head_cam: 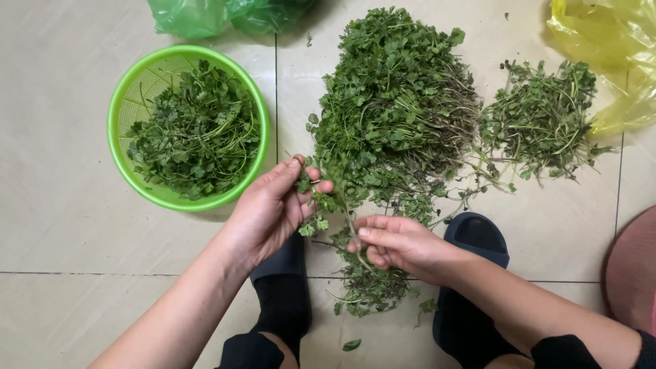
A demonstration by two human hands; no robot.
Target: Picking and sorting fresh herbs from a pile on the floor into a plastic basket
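My left hand point(273, 205) pinches the leafy top of a green herb sprig point(335, 205), and my right hand point(396, 244) grips the same sprig lower down on its stem. Both hands hover over the tiled floor, just in front of a big heap of leafy green herbs point(396, 102). A round green plastic basket point(123, 102) at the left holds picked leaves. A smaller heap of stems and leaves point(540, 123) lies at the right. Loose trimmings point(369, 290) lie on the floor between my feet, under my right hand.
My feet in dark slippers point(478, 239) rest on the pale floor tiles point(61, 219). A green plastic bag point(205, 14) sits at the top, a yellow plastic bag point(615, 55) at the top right. A reddish round object point(632, 273) shows at the right edge.
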